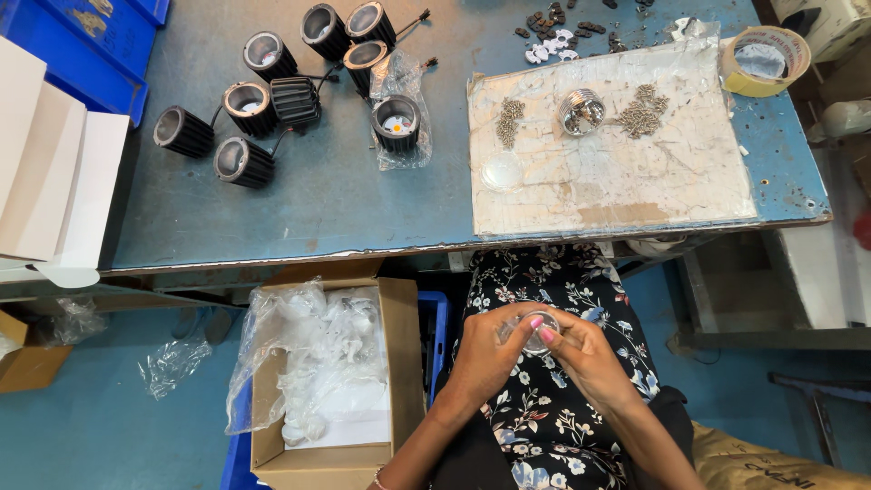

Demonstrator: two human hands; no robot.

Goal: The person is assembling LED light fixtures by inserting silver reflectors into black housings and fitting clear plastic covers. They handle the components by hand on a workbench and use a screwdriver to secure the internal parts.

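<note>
Item: small clear round lens (pixel 535 331), a disc of glass or plastic, held over the lap, below the bench (pixel 299 209) edge.

Hold: pinched at its rim between the fingers (pixel 519 328) of the left hand (pixel 485 363) and those of the right hand (pixel 590 358); both sets closed on it.

Handling (judged): light, stiff, smooth and slippery, easily smudged or scratched; best gripped by the rim, not the faces.

Orientation: flat face turned up towards the camera; round, so no long axis can be told.

Near: open cardboard box (pixel 404 363) of plastic bags, just left of the left fingers.
</note>
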